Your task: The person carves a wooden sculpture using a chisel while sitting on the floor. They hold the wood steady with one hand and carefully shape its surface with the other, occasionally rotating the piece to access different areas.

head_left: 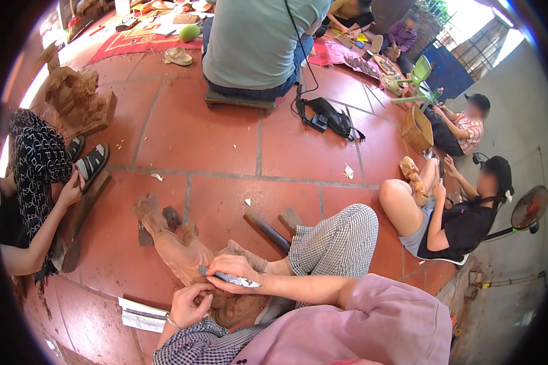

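Note:
A reddish-brown wood carving (187,250) lies across my lap, its branching end pointing to the far left. My right hand (232,267) is closed around what looks like a folded strip of sandpaper (236,280), grey at the tip and white on the back, held against the carving. My left hand (190,304) is at the carving's near side with its fingers curled in and the thumb bent toward them; whatever is between them is hidden. A white-and-grey strip (143,314) lies on the floor left of that hand.
Beyond the carving, dark wooden pieces (266,232) lie on the red tiled floor (219,146). Another person's hand (71,187) is at the left, near a large carving (73,100). Ahead, someone sits on a low stool (240,103) near a black bag (335,118). A fan (528,207) stands right.

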The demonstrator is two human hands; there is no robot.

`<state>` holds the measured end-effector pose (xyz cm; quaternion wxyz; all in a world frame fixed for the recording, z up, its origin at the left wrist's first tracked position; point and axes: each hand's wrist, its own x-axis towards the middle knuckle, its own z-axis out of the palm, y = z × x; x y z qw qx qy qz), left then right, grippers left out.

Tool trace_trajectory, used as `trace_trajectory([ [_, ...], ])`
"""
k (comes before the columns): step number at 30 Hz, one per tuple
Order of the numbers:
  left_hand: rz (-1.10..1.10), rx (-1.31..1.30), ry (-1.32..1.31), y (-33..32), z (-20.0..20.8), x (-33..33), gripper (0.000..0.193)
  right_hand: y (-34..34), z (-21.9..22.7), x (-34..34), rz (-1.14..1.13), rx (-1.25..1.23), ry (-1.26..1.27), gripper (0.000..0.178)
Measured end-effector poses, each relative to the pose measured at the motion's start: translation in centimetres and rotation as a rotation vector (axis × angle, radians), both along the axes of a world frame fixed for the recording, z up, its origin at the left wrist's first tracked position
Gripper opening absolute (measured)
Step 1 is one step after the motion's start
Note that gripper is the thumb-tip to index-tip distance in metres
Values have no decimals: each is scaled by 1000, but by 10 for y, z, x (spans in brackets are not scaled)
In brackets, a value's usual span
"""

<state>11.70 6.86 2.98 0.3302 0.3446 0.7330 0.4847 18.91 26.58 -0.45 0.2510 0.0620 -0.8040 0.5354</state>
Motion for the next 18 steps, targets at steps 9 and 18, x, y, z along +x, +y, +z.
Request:
trace_trajectory([
  [9,11,-18,-66,4,7,-2,20,0,0,0,-14,-10,17,13],
  [18,-5,-11,138,1,-3,0,19,1,-6,0,7,-11,-6,16],
])
